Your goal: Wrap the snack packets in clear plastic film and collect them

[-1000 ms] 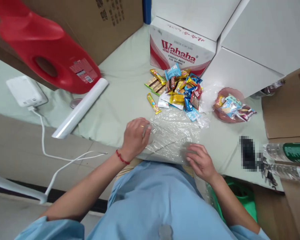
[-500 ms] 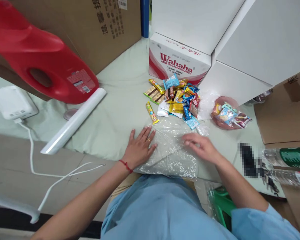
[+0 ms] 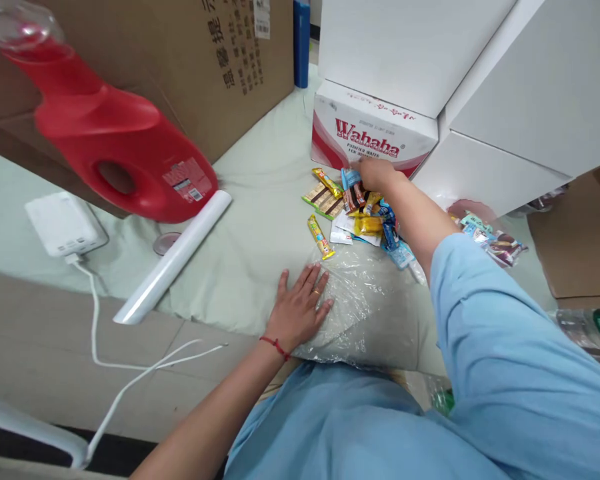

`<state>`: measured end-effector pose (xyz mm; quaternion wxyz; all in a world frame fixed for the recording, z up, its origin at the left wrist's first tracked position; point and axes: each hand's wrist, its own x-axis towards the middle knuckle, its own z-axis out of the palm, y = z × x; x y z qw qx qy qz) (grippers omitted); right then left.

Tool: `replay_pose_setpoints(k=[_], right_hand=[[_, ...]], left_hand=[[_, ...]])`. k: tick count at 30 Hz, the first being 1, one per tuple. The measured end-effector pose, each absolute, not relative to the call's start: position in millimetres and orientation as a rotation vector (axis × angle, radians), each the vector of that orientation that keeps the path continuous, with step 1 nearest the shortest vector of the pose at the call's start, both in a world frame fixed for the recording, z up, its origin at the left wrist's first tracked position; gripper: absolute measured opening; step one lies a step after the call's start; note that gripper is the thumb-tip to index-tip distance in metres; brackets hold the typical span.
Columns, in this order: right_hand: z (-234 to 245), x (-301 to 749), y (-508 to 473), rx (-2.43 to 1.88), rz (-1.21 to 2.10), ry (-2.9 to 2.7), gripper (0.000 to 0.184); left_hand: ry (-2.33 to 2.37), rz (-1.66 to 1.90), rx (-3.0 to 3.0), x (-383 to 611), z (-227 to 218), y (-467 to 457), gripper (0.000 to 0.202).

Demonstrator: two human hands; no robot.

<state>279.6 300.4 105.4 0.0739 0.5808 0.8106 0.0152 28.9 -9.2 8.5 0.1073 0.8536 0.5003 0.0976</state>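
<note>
My left hand (image 3: 301, 305) lies flat, fingers spread, on a clear plastic bag (image 3: 367, 320) at the table's near edge. Just beyond its fingertips is a yellow wrapped snack bar (image 3: 321, 237). My right hand (image 3: 376, 175) reaches to the far side of a heap of wrapped snacks (image 3: 368, 225), in front of the Wahaha box. Its fingers are curled at a light blue snack packet (image 3: 350, 178) on top of the heap, and appear to pinch it. The hand hides part of that packet, and the forearm covers the heap's right side.
A red jug (image 3: 145, 157) stands left, beside a white roll (image 3: 175, 257) and a white power bank (image 3: 66, 223) with a cable. Behind are a Wahaha box (image 3: 375, 127) and a large carton (image 3: 250, 67). At right, a reddish bowl (image 3: 473, 208) with snacks is partly hidden.
My right hand has moved from above the plastic bag forward to the far side of the snack heap, onto the light blue packet. My left hand stays flat on the bag. The view has shifted slightly.
</note>
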Motion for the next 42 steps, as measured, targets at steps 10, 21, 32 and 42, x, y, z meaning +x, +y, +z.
replay_pose_setpoints(k=[10, 21, 32, 42], right_hand=[[130, 345, 169, 2.257, -0.025, 2.867, 0.059], [58, 299, -29, 1.765, -0.75, 2.649, 0.065], [64, 291, -39, 1.964, -0.578, 2.622, 0.061], [61, 322, -69, 1.957, -0.645, 2.834, 0.063]], left_hand=[[1.453, 0.332, 2.482, 30, 8, -8, 0.06], [1.487, 0.301, 2.515, 33, 6, -8, 0.06], [1.493, 0.309, 2.504, 33, 6, -9, 0.066], [1.443, 0.582, 2.417, 8, 13, -12, 0.068]])
